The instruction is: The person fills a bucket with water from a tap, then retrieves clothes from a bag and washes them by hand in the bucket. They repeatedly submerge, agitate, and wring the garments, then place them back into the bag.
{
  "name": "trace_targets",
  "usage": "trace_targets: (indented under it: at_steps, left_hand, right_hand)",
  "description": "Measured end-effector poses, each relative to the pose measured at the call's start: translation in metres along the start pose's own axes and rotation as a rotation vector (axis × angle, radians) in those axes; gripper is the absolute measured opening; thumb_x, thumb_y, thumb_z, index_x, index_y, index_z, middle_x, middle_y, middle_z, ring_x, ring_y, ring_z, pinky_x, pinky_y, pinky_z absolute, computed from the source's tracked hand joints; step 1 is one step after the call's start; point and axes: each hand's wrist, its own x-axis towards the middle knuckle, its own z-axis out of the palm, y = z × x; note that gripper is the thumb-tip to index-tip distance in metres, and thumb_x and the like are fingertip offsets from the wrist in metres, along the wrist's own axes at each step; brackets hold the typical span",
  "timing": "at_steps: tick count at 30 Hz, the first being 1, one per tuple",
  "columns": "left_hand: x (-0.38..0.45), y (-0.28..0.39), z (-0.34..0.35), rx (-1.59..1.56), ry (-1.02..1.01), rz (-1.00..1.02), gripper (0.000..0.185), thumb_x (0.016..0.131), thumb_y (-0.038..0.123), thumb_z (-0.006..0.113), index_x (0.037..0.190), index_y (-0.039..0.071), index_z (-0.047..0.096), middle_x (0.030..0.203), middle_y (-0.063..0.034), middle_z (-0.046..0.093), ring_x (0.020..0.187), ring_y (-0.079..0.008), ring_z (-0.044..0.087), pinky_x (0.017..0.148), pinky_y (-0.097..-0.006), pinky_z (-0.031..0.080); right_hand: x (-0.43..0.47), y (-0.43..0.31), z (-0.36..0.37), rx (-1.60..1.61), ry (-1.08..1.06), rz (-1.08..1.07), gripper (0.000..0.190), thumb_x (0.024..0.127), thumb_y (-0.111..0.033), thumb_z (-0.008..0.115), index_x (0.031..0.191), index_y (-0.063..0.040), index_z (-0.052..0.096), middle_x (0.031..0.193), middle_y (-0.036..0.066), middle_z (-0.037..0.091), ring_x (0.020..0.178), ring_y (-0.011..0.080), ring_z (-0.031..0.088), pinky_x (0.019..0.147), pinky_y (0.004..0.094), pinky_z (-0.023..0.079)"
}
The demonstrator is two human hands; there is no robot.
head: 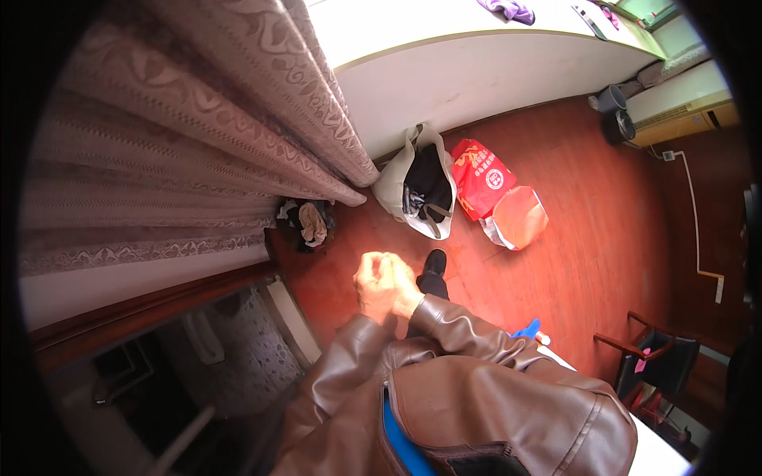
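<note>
My left hand (374, 285) and my right hand (405, 287) are brought together in front of my body, touching each other, above the red wooden floor (595, 226). Their fingers are bent, and overexposed light hides whether anything small is between them. Both arms are in brown leather-like jacket sleeves. Beyond the hands stands a pale fabric bag (393, 184) with dark cloth inside. Against its right side is a red bag (481, 178) bearing writing, with an orange-red and white bag (520, 218) beside that.
Patterned curtains (196, 119) hang at the left, above a container of clothes (312, 223). A windowsill (417, 30) runs along the far wall. Bins (619, 125) stand at the far right; an armchair (655, 363) is nearer. My shoe (436, 262) is just beyond my hands.
</note>
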Motion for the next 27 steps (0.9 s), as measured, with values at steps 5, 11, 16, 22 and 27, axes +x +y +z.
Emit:
trace_targets:
  at_steps: [5,11,16,22,27]
  left_hand:
    - [-0.013,-0.010,-0.047,-0.049,-0.058,-0.042,0.003,0.088,0.005,0.056,0.087,0.004,0.053,0.075,0.0020,0.053,0.066,-0.0054,0.048,0.060,-0.0219,0.043]
    - [-0.013,-0.011,-0.035,-0.071,-0.139,-0.015,0.005,0.087,0.005,0.058,0.087,0.003,0.054,0.072,0.0021,0.052,0.065,-0.0051,0.047,0.058,-0.0217,0.042]
    - [0.001,-0.013,-0.026,0.094,-0.100,-0.039,0.009,0.085,0.011,0.058,0.087,0.003,0.056,0.075,-0.0102,0.059,0.069,-0.0239,0.058,0.061,-0.0334,0.047]
    - [0.024,-0.010,-0.032,0.093,-0.007,-0.070,0.006,0.085,0.009,0.058,0.087,0.003,0.055,0.074,-0.0094,0.059,0.068,-0.0212,0.058,0.060,-0.0324,0.047]
    - [0.027,-0.008,-0.039,0.022,0.089,-0.118,0.004,0.087,0.004,0.058,0.086,0.004,0.053,0.070,0.0030,0.051,0.063,-0.0042,0.047,0.056,-0.0211,0.042]
  right_hand:
    - [0.011,0.061,0.001,-0.431,0.005,-0.183,0.026,0.095,-0.026,0.040,0.102,-0.008,0.057,0.091,0.008,0.060,0.083,0.0226,0.059,0.073,0.0345,0.051]
    - [0.012,0.054,-0.020,-0.040,-0.023,-0.042,0.026,0.094,-0.029,0.044,0.092,-0.008,0.060,0.080,0.005,0.061,0.070,0.0169,0.058,0.065,0.0311,0.049]
    - [0.005,0.032,-0.001,0.185,0.007,0.055,0.025,0.093,-0.032,0.049,0.084,-0.010,0.056,0.076,0.004,0.058,0.069,0.0155,0.056,0.062,0.0305,0.048]
    - [0.023,0.020,0.026,0.038,-0.067,0.136,0.027,0.094,-0.033,0.046,0.088,-0.009,0.057,0.080,0.004,0.059,0.071,0.0167,0.058,0.063,0.0301,0.048]
    - [0.034,0.028,0.037,0.080,-0.083,0.255,0.026,0.095,-0.030,0.046,0.086,-0.009,0.057,0.079,0.005,0.060,0.072,0.0168,0.059,0.064,0.0299,0.049]
